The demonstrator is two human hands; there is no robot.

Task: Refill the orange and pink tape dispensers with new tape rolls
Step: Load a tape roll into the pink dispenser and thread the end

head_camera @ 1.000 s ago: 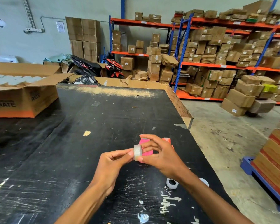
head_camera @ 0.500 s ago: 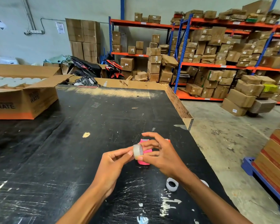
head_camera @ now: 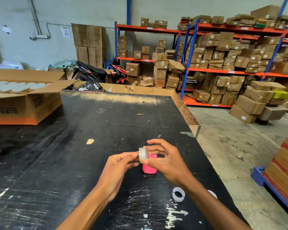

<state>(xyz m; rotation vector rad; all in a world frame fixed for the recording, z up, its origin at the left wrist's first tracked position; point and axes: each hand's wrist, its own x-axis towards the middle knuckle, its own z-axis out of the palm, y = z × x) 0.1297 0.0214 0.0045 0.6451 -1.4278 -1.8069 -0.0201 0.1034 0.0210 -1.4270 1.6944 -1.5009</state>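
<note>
Both hands up over the black worktop, near its right edge. Clear tape roll is held on edge between them: right hand pinches it thumb-below, fingers curled over the top; left hand fingertips pressed together against the roll's left face. Pink dispenser sits on the worktop directly behind/under the roll, partly hidden by the right hand. Empty white core lies on the worktop beside the right forearm. Open carton of white rolls far left.
</note>
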